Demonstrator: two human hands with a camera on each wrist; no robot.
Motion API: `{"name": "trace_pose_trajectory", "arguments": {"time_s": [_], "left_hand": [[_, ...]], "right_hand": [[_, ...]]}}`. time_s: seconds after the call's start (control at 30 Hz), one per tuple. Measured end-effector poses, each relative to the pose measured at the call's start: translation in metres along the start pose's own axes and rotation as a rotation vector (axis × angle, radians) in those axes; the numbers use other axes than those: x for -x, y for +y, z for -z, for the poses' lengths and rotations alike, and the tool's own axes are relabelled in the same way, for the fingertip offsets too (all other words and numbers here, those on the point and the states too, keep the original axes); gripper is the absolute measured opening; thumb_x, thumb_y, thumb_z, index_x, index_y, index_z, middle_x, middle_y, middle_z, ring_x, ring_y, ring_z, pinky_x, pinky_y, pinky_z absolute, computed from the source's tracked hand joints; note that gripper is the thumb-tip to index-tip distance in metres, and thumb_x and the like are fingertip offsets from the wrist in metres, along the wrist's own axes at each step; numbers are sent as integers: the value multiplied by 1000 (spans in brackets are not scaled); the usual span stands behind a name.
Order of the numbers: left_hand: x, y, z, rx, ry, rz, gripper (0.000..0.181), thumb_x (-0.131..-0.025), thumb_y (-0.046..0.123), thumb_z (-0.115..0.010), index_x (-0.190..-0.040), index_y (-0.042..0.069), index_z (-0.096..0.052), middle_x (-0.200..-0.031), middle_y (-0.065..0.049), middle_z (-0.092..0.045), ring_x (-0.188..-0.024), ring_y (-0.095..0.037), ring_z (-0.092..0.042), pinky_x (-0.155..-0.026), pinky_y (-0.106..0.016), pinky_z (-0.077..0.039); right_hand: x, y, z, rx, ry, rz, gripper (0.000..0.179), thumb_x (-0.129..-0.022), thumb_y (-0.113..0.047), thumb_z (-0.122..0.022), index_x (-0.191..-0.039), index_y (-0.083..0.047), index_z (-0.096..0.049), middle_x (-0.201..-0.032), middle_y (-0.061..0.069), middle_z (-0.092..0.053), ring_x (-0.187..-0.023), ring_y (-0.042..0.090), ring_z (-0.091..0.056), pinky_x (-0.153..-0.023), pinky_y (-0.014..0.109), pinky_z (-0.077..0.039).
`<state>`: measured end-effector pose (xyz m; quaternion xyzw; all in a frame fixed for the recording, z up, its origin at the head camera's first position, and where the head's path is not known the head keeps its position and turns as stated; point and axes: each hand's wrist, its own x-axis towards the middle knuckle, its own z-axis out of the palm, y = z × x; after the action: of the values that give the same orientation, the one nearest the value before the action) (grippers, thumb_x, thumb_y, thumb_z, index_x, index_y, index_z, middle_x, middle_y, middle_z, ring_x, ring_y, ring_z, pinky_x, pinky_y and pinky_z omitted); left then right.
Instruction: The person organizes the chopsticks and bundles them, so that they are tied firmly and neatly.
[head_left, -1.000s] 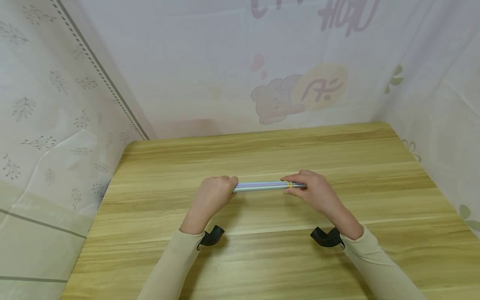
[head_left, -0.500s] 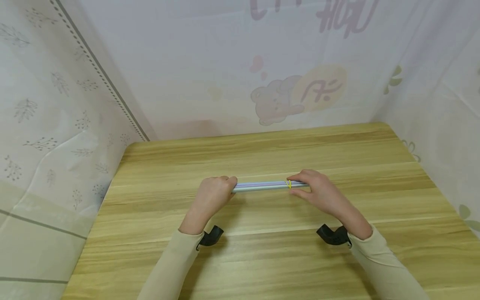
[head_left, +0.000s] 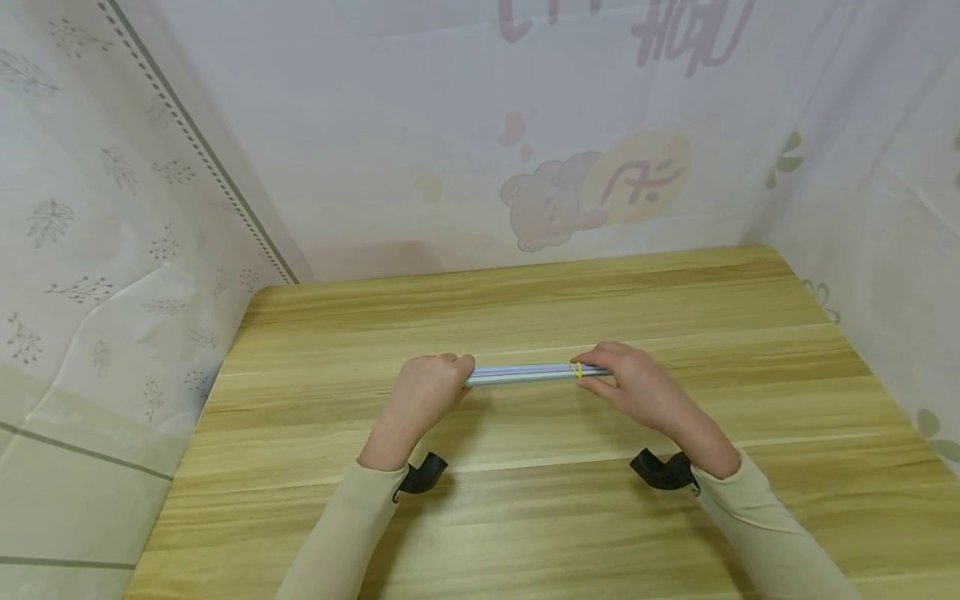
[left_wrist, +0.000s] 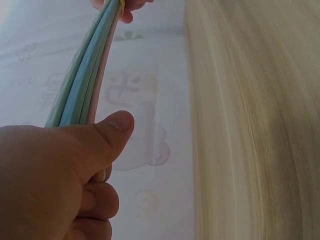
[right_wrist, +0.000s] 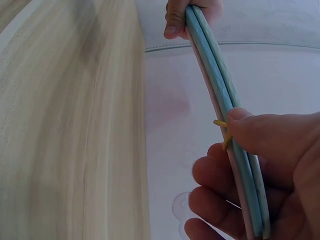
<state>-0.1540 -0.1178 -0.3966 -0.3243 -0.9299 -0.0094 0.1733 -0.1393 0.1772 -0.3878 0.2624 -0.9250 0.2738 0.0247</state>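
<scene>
A bundle of pastel chopsticks (head_left: 521, 374) in blue, green, lilac and pink lies level between my two hands, raised over the table. My left hand (head_left: 429, 390) grips its left end in a fist, thumb along the sticks; that end is hidden in the head view. A yellow rubber band (head_left: 578, 370) goes round the bundle near its right end. At the band, my right hand (head_left: 637, 382) pinches the sticks between thumb and fingers. In the right wrist view, the thumb tip touches the chopsticks (right_wrist: 212, 62) beside the rubber band (right_wrist: 226, 135).
The wood-grain table (head_left: 495, 533) spreads under both arms. A pale printed cloth (head_left: 397, 150) with a bear drawing hangs behind its far edge, and more cloth hangs at both sides. Black wrist mounts (head_left: 426, 473) stick out below each wrist.
My right hand slid a little to the right along the bundle, then came slightly back left to the rubber band. My left hand keeps its grip in place.
</scene>
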Motion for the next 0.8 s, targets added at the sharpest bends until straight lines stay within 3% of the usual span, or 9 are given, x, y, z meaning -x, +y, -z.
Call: {"name": "trace_pose_trajectory", "arguments": {"time_s": [0.37, 0.8], "left_hand": [[0, 3, -1, 0, -5, -11, 27, -77, 17, -80, -71, 10, -54, -56, 2, -52, -45, -6, -34, -39, -21, -34], [-2, 4, -2, 5, -7, -6, 28, -77, 18, -79, -71, 10, -53, -55, 2, -50, -45, -6, -32, -39, -21, -32]], "right_hand": [[1, -1, -8, -31, 49, 13, 33, -82, -18, -74, -114, -10, -69, -81, -5, -61, -65, 4, -45, -57, 21, -43], [-2, -3, -12, 145, 109, 71, 47, -79, -29, -75, -123, -18, -65, -71, -4, -60, -57, 3, -43, -56, 22, -41]]}}
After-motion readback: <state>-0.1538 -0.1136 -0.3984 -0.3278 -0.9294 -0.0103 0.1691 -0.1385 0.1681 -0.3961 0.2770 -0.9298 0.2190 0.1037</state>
